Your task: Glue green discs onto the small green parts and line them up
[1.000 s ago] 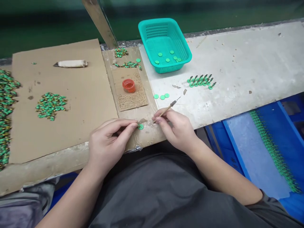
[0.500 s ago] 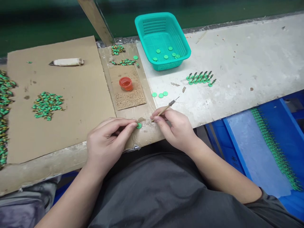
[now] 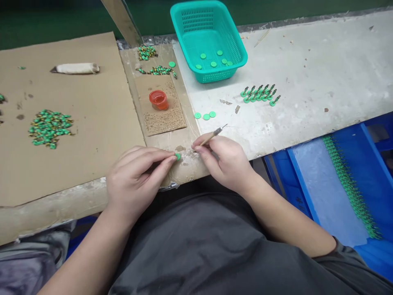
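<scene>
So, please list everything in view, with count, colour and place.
Perforated plastic basket: one, turquoise, back of worktop
Flat round discs: ten, green, six in basket, four outside
Dark-stemmed round discs: about twelve, green, right of basket
Small round cup: one, red, on speckled cardboard
Bead-like pieces: many, green-gold, piled left of basket
Pointed cylindrical tool: one, white, on left cardboard
Rowed stemmed pieces: many, green, in blue bin, lower right
Wooden post: one, brown, back
Left hand: one, bare, at a green disc
Right hand: one, bare, holding thin wooden tool

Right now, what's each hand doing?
Left hand: closed, thumb and finger pinching a green disc.
Right hand: closed around a thin tool.
</scene>
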Available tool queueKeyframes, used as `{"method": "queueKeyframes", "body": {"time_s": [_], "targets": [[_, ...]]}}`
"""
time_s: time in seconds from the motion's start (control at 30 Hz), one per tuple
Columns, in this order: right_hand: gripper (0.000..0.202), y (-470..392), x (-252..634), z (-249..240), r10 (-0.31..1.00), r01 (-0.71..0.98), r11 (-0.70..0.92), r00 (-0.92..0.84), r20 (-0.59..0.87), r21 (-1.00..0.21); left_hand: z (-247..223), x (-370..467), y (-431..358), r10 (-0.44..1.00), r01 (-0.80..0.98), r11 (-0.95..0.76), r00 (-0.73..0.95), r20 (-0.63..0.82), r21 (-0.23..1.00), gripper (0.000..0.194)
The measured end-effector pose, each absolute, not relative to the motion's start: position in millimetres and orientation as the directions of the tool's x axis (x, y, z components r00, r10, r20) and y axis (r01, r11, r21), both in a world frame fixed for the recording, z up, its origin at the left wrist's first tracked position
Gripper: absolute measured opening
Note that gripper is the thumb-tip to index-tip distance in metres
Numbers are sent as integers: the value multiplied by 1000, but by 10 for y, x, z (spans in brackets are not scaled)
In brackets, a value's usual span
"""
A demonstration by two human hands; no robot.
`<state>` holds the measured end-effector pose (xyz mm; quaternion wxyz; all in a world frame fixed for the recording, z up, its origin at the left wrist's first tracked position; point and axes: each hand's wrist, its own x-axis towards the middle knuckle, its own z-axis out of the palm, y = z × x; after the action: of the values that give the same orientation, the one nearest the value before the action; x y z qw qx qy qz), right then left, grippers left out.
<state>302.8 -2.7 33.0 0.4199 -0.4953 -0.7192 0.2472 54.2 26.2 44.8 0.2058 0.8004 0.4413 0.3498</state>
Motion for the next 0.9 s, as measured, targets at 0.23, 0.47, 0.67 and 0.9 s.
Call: {"method": "queueKeyframes", "body": {"time_s": [0.23, 0.47, 0.67, 0.9], "targets": [[22, 32, 3117, 346, 874, 598, 469, -209, 438, -651, 384, 541, 250, 829, 571, -558, 354, 434, 602, 7], [27, 72, 2969, 347, 850, 534, 519, -243, 467, -667, 345, 575, 230, 858, 579, -511, 295, 421, 635, 13], [14, 103, 2816, 268, 877, 522, 479, -245, 413, -706, 371, 584, 227, 889, 564, -457, 275, 365, 688, 12], [26, 121, 2818, 268, 826, 468, 562, -266, 498, -682, 380, 587, 216, 900, 567, -435, 266, 345, 700, 12]]}}
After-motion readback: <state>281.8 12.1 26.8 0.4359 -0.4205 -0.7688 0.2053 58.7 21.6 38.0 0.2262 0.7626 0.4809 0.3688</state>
